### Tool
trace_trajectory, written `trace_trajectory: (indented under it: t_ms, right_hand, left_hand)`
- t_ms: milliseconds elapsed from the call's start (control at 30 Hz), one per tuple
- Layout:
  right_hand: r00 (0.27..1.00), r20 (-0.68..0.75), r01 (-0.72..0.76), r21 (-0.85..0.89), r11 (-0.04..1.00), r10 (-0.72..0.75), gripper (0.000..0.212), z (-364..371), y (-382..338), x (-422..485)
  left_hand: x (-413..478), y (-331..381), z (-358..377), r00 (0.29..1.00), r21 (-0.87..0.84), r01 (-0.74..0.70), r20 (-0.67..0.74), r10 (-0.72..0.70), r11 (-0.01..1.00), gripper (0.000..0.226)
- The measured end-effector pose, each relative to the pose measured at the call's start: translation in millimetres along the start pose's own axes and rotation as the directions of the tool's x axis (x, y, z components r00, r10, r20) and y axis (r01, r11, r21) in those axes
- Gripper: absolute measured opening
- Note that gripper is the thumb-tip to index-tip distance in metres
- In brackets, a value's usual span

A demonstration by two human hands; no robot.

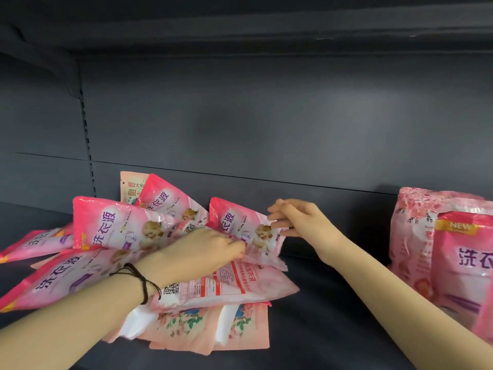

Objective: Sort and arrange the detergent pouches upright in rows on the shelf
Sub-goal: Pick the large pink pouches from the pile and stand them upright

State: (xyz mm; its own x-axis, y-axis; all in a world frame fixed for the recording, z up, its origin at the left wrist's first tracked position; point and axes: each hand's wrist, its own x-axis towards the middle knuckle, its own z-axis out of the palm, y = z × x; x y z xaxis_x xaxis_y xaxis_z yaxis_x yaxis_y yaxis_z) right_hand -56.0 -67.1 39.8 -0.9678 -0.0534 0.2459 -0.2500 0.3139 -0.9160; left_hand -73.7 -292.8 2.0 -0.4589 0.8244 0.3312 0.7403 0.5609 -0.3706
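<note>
A jumbled heap of pink detergent pouches (120, 228) lies on the dark shelf (333, 303) at the left and centre. One pink pouch (240, 222) stands tilted at the heap's right end. My left hand (202, 249) reaches into the heap and grips that pouch's lower edge. My right hand (298, 220) is at the same pouch's right edge, its fingertips pinching it. Paler floral pouches (208, 327) lie flat under the heap. At the far right, several pink pouches (458, 252) stand upright together.
The grey back wall (266, 129) of the shelf rises behind everything, with a slotted upright (86, 129) at the left. Bare shelf lies between the heap and the upright pouches. Another shelf (240, 30) hangs overhead.
</note>
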Motion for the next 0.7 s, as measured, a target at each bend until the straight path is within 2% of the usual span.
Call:
trace_trajectory:
  t_ms: [67,167,300,367,433,500,533,633,700]
  right_hand:
    - [0.988,-0.15,-0.003,0.149,0.989,0.026,0.031,-4.0,2.9,9.2]
    - [0.956,-0.267,-0.01,0.381,0.924,0.121,0.034,-8.9,2.8,20.3]
    - [0.957,-0.219,-0.013,0.615,0.788,0.187,0.045,4.3,1.6,26.9]
    - [0.975,-0.143,-0.024,0.688,0.725,0.169,0.052,16.6,-1.6,28.5]
    - [0.992,-0.07,-0.031,0.66,0.751,0.103,0.053,32.8,-6.6,28.9]
    - [1.0,-0.019,-0.007,0.591,0.807,0.023,0.047,51.2,-11.6,28.5]
    - [1.0,0.003,0.0,0.608,0.794,-0.002,0.045,60.0,-14.5,27.8]
    - [1.0,-0.019,0.02,0.751,0.66,-0.009,0.041,74.5,-25.5,23.3]
    - [0.997,-0.078,0.064,0.774,0.63,-0.006,0.037,73.1,-32.5,18.0]
  left_hand:
    - [-0.7,-10.3,-1.7,0.983,-0.128,0.146,-0.096,-0.159,0.981,0.017]
    - [2.8,-30.6,-9.2,0.873,-0.437,0.336,-0.189,-0.45,0.834,0.017]
    - [13.1,-50.2,-20.1,0.699,-0.725,0.264,-0.31,-0.644,0.636,0.027]
    - [15.5,-56.8,-23.2,0.62,-0.828,0.217,-0.292,-0.728,0.517,0.03]
    - [17.3,-58.1,-25.0,0.566,-0.906,0.177,-0.226,-0.792,0.385,0.031]
    - [19.6,-55.3,-27.2,0.551,-0.942,0.119,-0.201,-0.81,0.315,0.03]
    - [21.0,-53.4,-28.3,0.555,-0.953,0.092,-0.192,-0.809,0.289,0.029]
    - [23.2,-49.3,-28.7,0.568,-0.977,0.032,-0.154,-0.809,0.209,0.03]
    - [24.6,-47.0,-29.2,0.57,-0.984,-0.007,-0.149,-0.808,0.176,0.03]
